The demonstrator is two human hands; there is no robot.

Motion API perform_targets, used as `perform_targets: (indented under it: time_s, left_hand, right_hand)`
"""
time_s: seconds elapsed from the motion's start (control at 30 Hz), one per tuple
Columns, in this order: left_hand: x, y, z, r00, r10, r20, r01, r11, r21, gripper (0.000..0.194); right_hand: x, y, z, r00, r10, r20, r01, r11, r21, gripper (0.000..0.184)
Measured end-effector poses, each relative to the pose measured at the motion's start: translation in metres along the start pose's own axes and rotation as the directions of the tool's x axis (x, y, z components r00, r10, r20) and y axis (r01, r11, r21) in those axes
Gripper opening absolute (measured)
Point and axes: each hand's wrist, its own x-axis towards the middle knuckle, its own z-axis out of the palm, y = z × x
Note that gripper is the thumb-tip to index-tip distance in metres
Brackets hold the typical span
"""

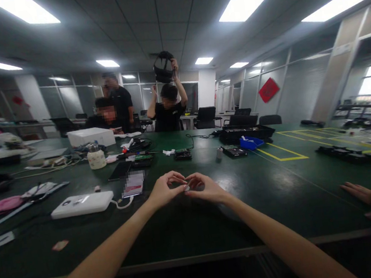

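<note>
My left hand and my right hand meet above the green tabletop, fingers curled and tips together. A small pale thing shows between the thumbs and fingertips, too small to name. Both hands are closed in a pinch around that spot. To the left of my left hand lie a phone and a white power-bank-like device, with a short white cable running between them. Beyond my hands sits a dark hard-drive-like part.
A cream bottle and white box stand back left. Back right are a small cylinder, a blue tray and yellow tape lines. Another person's hand rests at right. Across the table, someone lifts a headset.
</note>
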Motion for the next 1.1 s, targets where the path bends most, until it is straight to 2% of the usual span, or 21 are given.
perform_targets:
  time_s: [0.13,0.23,0.33,0.43,0.53,0.67,0.77,0.83,0.93,1.0,1.1]
  left_hand:
    - [-0.002,-0.001,0.004,1.0,-0.003,-0.005,0.003,1.0,-0.03,0.028]
    - [0.0,0.0,0.004,1.0,0.014,-0.015,-0.014,1.0,-0.02,0.027]
    - [0.007,-0.007,0.0,0.989,0.0,-0.149,0.005,0.999,0.034,0.026]
    - [0.015,-0.029,-0.008,0.943,-0.032,-0.331,0.09,0.983,0.161,0.02]
    - [0.019,-0.056,-0.017,0.96,-0.042,-0.276,0.136,0.933,0.333,0.013]
    - [0.019,-0.074,-0.021,0.97,-0.12,-0.212,0.188,0.923,0.336,0.011]
    - [0.019,-0.063,-0.019,0.963,-0.127,-0.236,0.191,0.942,0.275,0.017]
    - [0.017,-0.047,-0.016,0.967,-0.123,-0.222,0.156,0.978,0.138,0.025]
    - [0.01,-0.023,-0.01,0.993,-0.075,-0.089,0.07,0.996,-0.057,0.036]
    - [0.005,-0.012,-0.005,0.999,-0.038,-0.015,0.036,0.993,-0.113,0.039]
    - [0.001,-0.006,0.002,0.999,-0.013,0.03,0.018,0.99,-0.143,0.038]
  right_hand:
    - [0.001,0.006,0.009,0.995,0.009,0.096,-0.017,0.997,0.078,0.043]
    - [0.002,0.009,0.012,0.992,0.053,0.116,-0.067,0.99,0.122,0.042]
    - [0.003,0.011,0.013,0.991,0.087,0.102,-0.1,0.986,0.135,0.042]
    - [0.002,0.011,0.013,0.992,0.084,0.095,-0.095,0.988,0.124,0.043]
    - [0.002,0.01,0.013,0.992,0.076,0.098,-0.087,0.99,0.114,0.043]
    - [0.0,0.006,0.012,0.991,0.077,0.105,-0.088,0.991,0.103,0.042]
    - [0.0,0.007,0.011,0.991,0.073,0.11,-0.085,0.991,0.103,0.043]
    - [-0.001,0.008,0.012,0.991,0.063,0.115,-0.077,0.989,0.124,0.045]
    - [-0.001,0.01,0.012,0.99,0.056,0.127,-0.078,0.982,0.172,0.046]
    - [-0.001,0.009,0.012,0.99,0.052,0.132,-0.077,0.978,0.196,0.047]
    - [-0.002,0.007,0.012,0.991,0.046,0.123,-0.07,0.977,0.201,0.048]
